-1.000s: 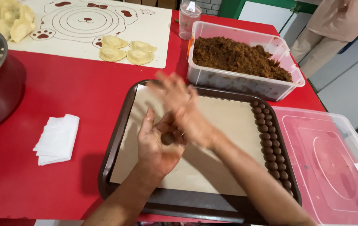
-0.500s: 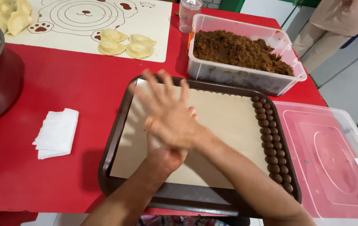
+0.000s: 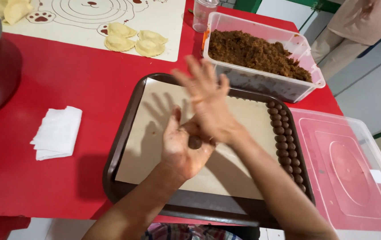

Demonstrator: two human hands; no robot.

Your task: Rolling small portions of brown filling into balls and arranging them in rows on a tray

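Whereas half a second ago the right hand (image 3: pixel 208 104) fully covered the left palm, it now sits further forward, exposing a brown ball (image 3: pixel 195 142). The ball rests on the left hand (image 3: pixel 182 149), whose fingers are released and lie flat, palm up. The right-hand fingers (image 3: pixel 199 73) are spread wide and blurred; the heel of that hand touches the ball. Both hands hover over the paper-lined brown tray (image 3: pixel 123 129), well apart from the rows of finished balls (image 3: pixel 283 138) along its right edge.
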